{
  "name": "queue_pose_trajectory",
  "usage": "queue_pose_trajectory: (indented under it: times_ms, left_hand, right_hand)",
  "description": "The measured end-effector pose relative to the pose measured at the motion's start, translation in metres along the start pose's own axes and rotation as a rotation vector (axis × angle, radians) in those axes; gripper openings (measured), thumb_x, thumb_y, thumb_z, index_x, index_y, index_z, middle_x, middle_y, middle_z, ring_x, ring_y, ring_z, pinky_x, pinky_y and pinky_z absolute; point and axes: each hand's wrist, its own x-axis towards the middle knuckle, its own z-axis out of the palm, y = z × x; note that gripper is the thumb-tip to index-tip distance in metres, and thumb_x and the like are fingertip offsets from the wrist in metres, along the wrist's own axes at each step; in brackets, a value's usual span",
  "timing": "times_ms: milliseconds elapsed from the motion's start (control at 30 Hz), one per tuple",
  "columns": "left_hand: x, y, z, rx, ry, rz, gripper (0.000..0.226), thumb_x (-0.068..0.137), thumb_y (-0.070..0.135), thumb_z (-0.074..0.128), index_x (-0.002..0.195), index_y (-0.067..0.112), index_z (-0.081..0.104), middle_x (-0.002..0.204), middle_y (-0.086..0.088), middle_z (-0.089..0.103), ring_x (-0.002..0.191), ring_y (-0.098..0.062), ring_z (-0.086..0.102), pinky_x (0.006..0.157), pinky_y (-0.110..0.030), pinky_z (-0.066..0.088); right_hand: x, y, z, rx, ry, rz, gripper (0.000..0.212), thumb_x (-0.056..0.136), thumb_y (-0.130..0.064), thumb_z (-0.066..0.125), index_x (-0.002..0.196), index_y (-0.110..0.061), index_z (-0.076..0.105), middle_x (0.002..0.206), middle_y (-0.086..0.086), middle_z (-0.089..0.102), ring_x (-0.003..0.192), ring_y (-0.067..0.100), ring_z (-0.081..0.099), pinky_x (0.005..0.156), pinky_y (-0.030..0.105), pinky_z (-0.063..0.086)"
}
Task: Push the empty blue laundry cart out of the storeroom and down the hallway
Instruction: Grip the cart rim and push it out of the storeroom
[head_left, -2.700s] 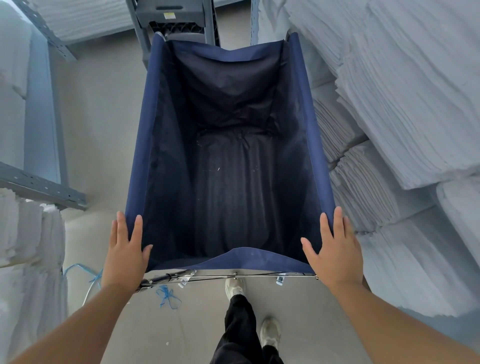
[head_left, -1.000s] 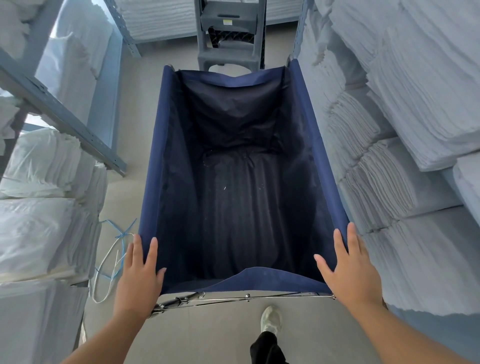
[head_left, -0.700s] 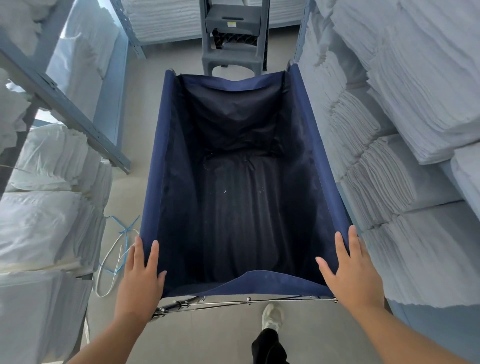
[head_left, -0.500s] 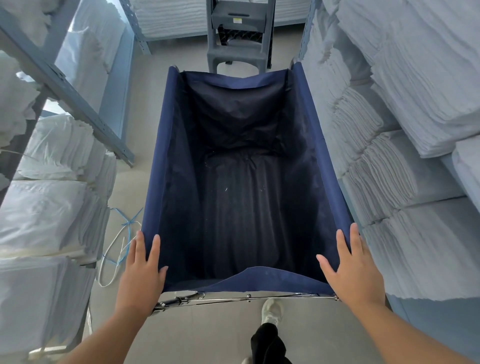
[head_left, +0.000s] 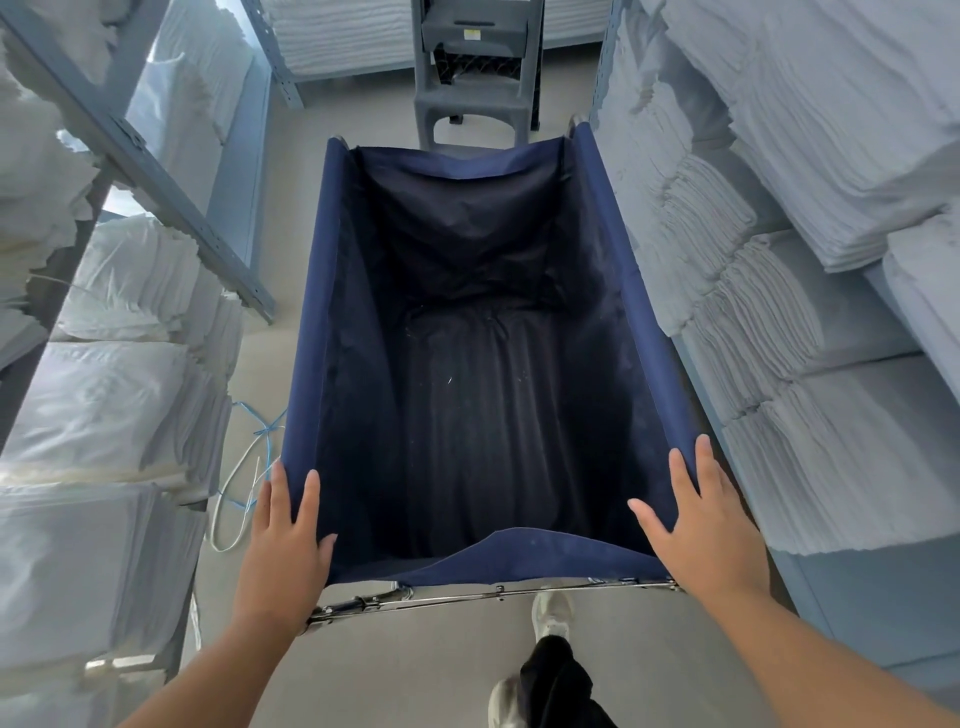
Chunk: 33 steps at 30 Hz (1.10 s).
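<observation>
The cart (head_left: 467, 364) stands in the storeroom aisle, empty, between 2 walls of stacked linens (head_left: 810, 182) on shelves. It lies straight ahead of the person, long axis running away from the body toward a grey step stool (head_left: 475, 67) just beyond its far end. The left hand (head_left: 283, 545) lies flat on the near left corner of the rim, fingers extended, thumb hooked inside the fabric; the right hand (head_left: 706, 525) mirrors it on the near right corner. Neither is closed around anything; both press on the rim. Both sit equally near, so the load looks even. Judging by the stool ahead, the cart must be steered or reversed to reach the hallway, which is not in view. A blue cord (head_left: 249, 467) lies on the floor beside the left side.
</observation>
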Motion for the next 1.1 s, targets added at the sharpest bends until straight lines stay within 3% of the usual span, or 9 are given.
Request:
queue_pose_trajectory:
  times_ms: [500, 867, 1100]
  left_hand:
    - [-0.076, -0.010, 0.008, 0.012, -0.045, -0.011, 0.091, 0.067, 0.024, 0.088, 0.143, 0.001, 0.043, 0.150, -0.035, 0.034, 0.135, -0.056, 0.038, 0.096, -0.061, 0.049]
    - [-0.132, -0.014, 0.018, -0.022, -0.029, -0.032, 0.095, 0.066, 0.024, 0.089, 0.145, 0.004, 0.040, 0.152, -0.032, 0.030, 0.136, -0.053, 0.037, 0.090, -0.059, 0.053]
    - [-0.168, -0.008, 0.022, -0.031, -0.042, -0.066, 0.102, 0.065, 0.042, 0.087, 0.147, 0.010, 0.036, 0.156, -0.027, 0.026, 0.141, -0.049, 0.032, 0.095, -0.056, 0.051]
  right_hand:
    - [-0.067, 0.004, 0.004, 0.016, -0.030, 0.001, 0.086, 0.088, -0.071, 0.032, 0.156, -0.019, 0.030, 0.169, 0.004, 0.011, 0.150, 0.026, 0.033, 0.080, 0.038, 0.060]
    - [-0.111, 0.014, 0.009, 0.007, -0.032, -0.011, 0.083, 0.087, -0.067, 0.040, 0.152, -0.016, 0.040, 0.166, 0.009, 0.023, 0.144, 0.030, 0.043, 0.068, 0.036, 0.061]
    - [-0.134, 0.027, 0.015, -0.028, -0.028, -0.034, 0.085, 0.087, -0.071, 0.035, 0.153, -0.018, 0.036, 0.167, 0.008, 0.020, 0.146, 0.030, 0.039, 0.068, 0.034, 0.061]
